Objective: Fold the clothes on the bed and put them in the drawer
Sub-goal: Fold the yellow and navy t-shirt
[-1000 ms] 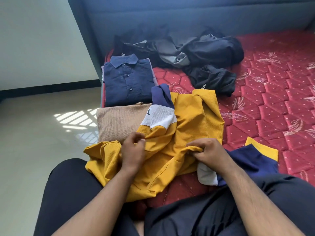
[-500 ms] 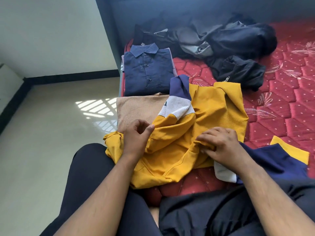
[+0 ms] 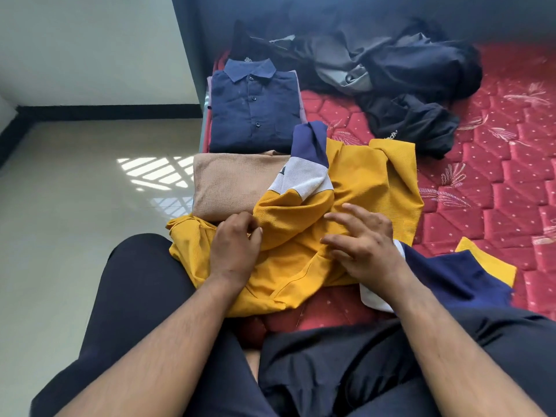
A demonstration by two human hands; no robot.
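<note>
Covering the near part of the red mattress (image 3: 496,176), the yellow shirt (image 3: 370,188) lies rumpled, its navy sleeve over the folded tan garment (image 3: 231,185) to its left; beyond that sits the folded navy shirt (image 3: 255,115). Since half a second ago the right hand (image 3: 365,246) has let go, fingers now spread on the shirt. The left hand (image 3: 234,251) still pinches its left edge. Dark clothes (image 3: 415,73) behind the shirt blur together.
</note>
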